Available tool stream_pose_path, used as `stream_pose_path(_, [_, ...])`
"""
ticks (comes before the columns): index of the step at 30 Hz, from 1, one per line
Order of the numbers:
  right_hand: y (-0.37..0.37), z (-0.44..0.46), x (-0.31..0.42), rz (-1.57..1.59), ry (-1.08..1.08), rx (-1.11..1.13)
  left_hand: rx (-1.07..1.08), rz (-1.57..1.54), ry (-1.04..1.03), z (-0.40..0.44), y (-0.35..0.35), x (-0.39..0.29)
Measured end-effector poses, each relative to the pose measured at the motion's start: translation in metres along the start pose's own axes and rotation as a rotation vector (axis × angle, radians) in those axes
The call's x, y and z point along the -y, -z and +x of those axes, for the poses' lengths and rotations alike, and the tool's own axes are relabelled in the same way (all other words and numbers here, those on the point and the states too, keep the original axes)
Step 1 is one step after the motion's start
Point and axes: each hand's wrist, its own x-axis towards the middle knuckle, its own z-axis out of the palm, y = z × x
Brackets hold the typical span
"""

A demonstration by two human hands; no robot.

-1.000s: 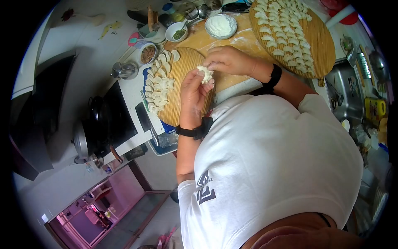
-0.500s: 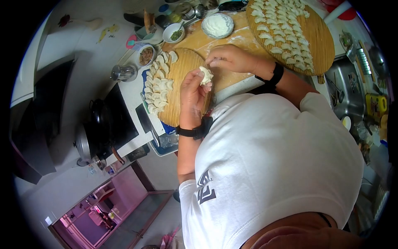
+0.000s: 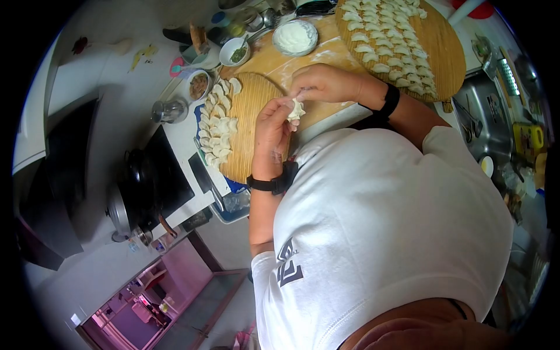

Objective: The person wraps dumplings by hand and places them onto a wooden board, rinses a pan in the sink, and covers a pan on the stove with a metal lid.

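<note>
L hand (image 3: 270, 129) pinches a pale dumpling (image 3: 296, 111) btwn thumb & fingers; R hand (image 3: 326, 83) is bent over it, fingertips drawn together at the dumpling's upper edge, other fingers curled. Can't tell if the dumpling's seam is fully sealed. It's held up in front of the white shirt (image 3: 385, 216), by the R edge of the L round board (image 3: 251, 131). Finished-looking dumplings (image 3: 216, 125) crowd that board's L side; its R part is bare wood. Far R, a 2nd round board (image 3: 448, 64) carries many dumplings in rows (image 3: 402, 49). Btwn the two, a floured work board (image 3: 332, 49) w/ a bowl of white powder (image 3: 295, 54) at its back. L of that: small bowl w/ chopped greens (image 3: 225, 54), then bowl w/ brownish filling (image 3: 200, 100) & a metal pot (image 3: 169, 111), all near the L board. Knife (image 3: 200, 173) lies on the desk (image 3: 186, 133) just beside the L board. Black bands on both wrists. Sink (image 3: 490, 111) to the R, yellow bottle (image 3: 528, 137) next to it.
</note>
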Motion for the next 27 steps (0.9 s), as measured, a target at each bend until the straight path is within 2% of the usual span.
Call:
stream_pose_path(4, [0.001, -0.008, -0.005, -0.136, 0.091, -0.05, 0.029, 0.048, 0.034, 0.006, -0.008, 0.0])
stream_pose_path(9, [0.009, -0.022, -0.011, -0.148, 0.027, -0.065, 0.023, 0.113, 0.08, 0.016, -0.018, 0.004])
stream_pose_path(11, [0.012, -0.03, -0.006, 0.028, -0.099, -0.179, 0.059, 0.122, 0.079, 0.021, -0.025, 0.003])
stream_pose_path(13, [0.016, -0.039, -0.006, 0.029, -0.18, -0.255, 0.033, 0.031, 0.048, 0.029, -0.029, 0.008])
stream_pose_path(15, [0.015, -0.044, -0.008, 0.417, -0.652, -0.22, 0.087, 0.04, 0.029, 0.039, -0.036, 0.013])
stream_pose_path(17, [0.007, -0.058, -0.025, 0.453, -0.686, -0.27, 0.086, 0.005, 0.009, 0.049, -0.047, 0.019])
stream_pose_path(19, [0.009, -0.072, -0.032, 0.198, -0.536, -0.418, 0.169, 0.03, 0.044, 0.06, -0.054, 0.024])
stream_pose_path(21, [0.02, -0.089, -0.035, 0.137, -0.586, -0.475, 0.27, -0.025, 0.08, 0.067, -0.065, 0.029])
stream_pose_path(23, [0.036, -0.104, -0.031, 0.415, -0.729, -0.551, 0.329, -0.023, 0.109, 0.071, -0.079, 0.032])
stream_pose_path(24, [0.045, -0.114, -0.032, 0.404, -0.73, -0.564, 0.345, -0.002, 0.132, 0.072, -0.086, 0.033])
stream_pose_path(27, [0.087, -0.153, -0.056, 0.366, -0.773, -0.793, 0.386, -0.004, 0.17, 0.077, -0.093, 0.036])
